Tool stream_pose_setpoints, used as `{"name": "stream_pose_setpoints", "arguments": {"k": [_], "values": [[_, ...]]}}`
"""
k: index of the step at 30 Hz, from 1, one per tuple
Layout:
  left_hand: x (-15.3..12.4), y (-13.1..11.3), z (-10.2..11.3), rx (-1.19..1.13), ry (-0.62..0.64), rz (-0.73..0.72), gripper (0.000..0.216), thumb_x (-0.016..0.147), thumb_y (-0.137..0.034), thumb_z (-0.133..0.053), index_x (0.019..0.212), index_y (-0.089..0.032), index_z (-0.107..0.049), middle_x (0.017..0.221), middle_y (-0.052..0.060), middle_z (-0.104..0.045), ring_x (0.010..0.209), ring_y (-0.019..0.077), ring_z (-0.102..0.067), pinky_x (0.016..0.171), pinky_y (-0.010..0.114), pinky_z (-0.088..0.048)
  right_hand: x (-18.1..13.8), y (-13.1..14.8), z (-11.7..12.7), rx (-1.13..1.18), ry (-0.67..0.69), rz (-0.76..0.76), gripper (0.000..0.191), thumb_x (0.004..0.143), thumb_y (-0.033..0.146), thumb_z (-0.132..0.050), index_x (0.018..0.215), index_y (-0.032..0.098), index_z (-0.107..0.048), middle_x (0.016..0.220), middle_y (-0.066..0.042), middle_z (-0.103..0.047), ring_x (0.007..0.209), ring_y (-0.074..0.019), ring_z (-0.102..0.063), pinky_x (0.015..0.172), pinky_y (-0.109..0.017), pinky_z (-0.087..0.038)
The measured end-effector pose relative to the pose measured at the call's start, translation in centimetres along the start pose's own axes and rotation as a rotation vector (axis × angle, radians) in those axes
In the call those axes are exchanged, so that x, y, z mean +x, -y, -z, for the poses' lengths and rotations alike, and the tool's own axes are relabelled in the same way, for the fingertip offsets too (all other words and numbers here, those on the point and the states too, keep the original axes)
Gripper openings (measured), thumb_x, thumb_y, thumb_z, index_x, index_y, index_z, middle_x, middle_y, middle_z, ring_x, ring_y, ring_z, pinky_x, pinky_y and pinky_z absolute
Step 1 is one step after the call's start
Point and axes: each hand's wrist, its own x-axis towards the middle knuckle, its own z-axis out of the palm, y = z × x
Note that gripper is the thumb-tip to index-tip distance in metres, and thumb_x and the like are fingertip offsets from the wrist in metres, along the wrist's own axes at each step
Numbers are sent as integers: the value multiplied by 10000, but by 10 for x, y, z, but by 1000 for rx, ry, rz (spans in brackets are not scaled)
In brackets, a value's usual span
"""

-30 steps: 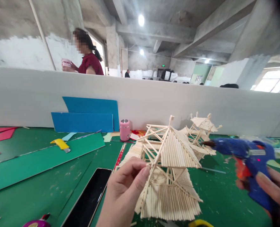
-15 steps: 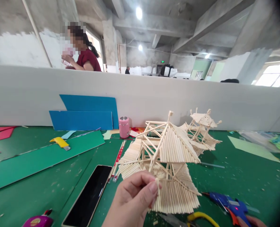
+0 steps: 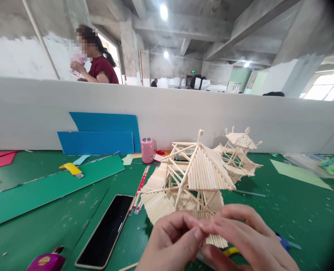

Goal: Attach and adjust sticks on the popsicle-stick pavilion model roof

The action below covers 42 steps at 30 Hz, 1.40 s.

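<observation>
A two-tier pagoda model (image 3: 195, 177) built of thin wooden sticks stands on the green mat in front of me. My left hand (image 3: 172, 244) pinches the front edge of its lower roof between thumb and forefinger. My right hand (image 3: 240, 241) meets it from the right, fingertips on the same lower edge. A blue glue gun (image 3: 282, 241) lies on the mat behind my right hand, mostly hidden by it. A second, smaller stick pagoda (image 3: 240, 150) stands behind the first.
A black phone (image 3: 106, 229) lies left of the model, beside red-and-white sticks (image 3: 138, 190). Further left are a yellow utility knife (image 3: 72, 170), green card sheets, blue boards (image 3: 99, 135) and a pink cup (image 3: 147, 149) against the white partition. A person drinks behind it.
My right hand has put the blue glue gun down on the mat and come onto the model's lower roof edge. The model has turned and dropped lower in view.
</observation>
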Motion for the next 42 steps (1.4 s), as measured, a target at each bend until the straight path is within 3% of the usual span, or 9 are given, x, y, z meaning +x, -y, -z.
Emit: {"name": "stream_pose_setpoints", "arguments": {"k": [3, 8, 14, 16, 19, 22, 29, 37, 42], "values": [[-1, -3, 0, 4, 0, -44, 191, 559, -320, -793, 590, -172, -676, 589, -25, -620, 544, 61, -506, 539, 178, -354, 3, -4, -1, -11, 38, 30, 508, 673, 80, -633, 1148, 144, -465, 839, -10, -713, 738, -127, -613, 640, -216, -555], [1, -6, 4, 56, -9, -52, 238, 575, -377, -772, 616, -166, -670, 565, -29, -575, 530, 67, -461, 538, 196, -339, 19, -4, -1, 6, -52, 51, 395, 718, 122, -605, 1090, 140, -474, 764, -17, -711, 637, -129, -615, 555, -234, -543], [1, -9, 7, 33, -36, -103, 179, 620, -358, -747, 661, -188, -707, 575, -22, -577, 528, 60, -436, 548, 190, -341, 26, -10, -5, 123, -48, -74, 453, 721, 141, -616, 1137, 152, -439, 842, -3, -676, 802, -119, -598, 754, -238, -487], [0, -10, 8, 112, -61, -214, 163, 651, -365, -720, 686, -206, -715, 576, -24, -567, 529, 63, -435, 527, 186, -341, 28, -16, -7, 100, -44, -101, 477, 725, 131, -614, 1163, 155, -429, 874, 9, -663, 837, -116, -570, 804, -241, -450], [0, -13, 12, 329, -144, -524, 60, 732, -288, -653, 724, -243, -692, 660, -23, -596, 590, 86, -481, 549, 196, -383, 34, -23, -9, 65, -16, -97, 502, 739, 119, -613, 1195, 156, -409, 904, 23, -648, 864, -101, -542, 833, -223, -412], [2, -17, 17, 577, -211, -801, 119, 785, -171, -573, 778, -267, -643, 747, -26, -606, 714, 117, -534, 621, 212, -425, 41, -26, -12, 26, 23, -84, 503, 746, 147, -626, 1199, 154, -409, 912, 32, -646, 874, -90, -528, 817, -201, -399], [17, -17, 25, 845, -233, -1053, 220, 791, -77, -528, 933, -238, -575, 824, 5, -569, 741, 140, -540, 594, 259, -456, 45, -28, -16, -3, 53, -73, 526, 764, 133, -603, 1239, 145, -378, 929, 33, -665, 882, -101, -524, 821, -229, -403], [22, -13, 25, 893, -195, -1143, 264, 780, -37, -522, 986, -198, -559, 837, 24, -531, 731, 137, -507, 561, 265, -447, 46, -29, -19, -12, 61, -63, 516, 768, 131, -589, 1241, 138, -383, 918, 33, -671, 855, -110, -524, 786, -246, -423], [19, -13, 21, 897, -253, -1116, 186, 781, -53, -524, 887, -202, -556, 786, 7, -530, 700, 134, -506, 570, 263, -446, 46, -29, -19, -16, 55, -38, 544, 757, 140, -603, 1249, 122, -371, 955, 22, -663, 888, -116, -517, 815, -240, -419]]}}
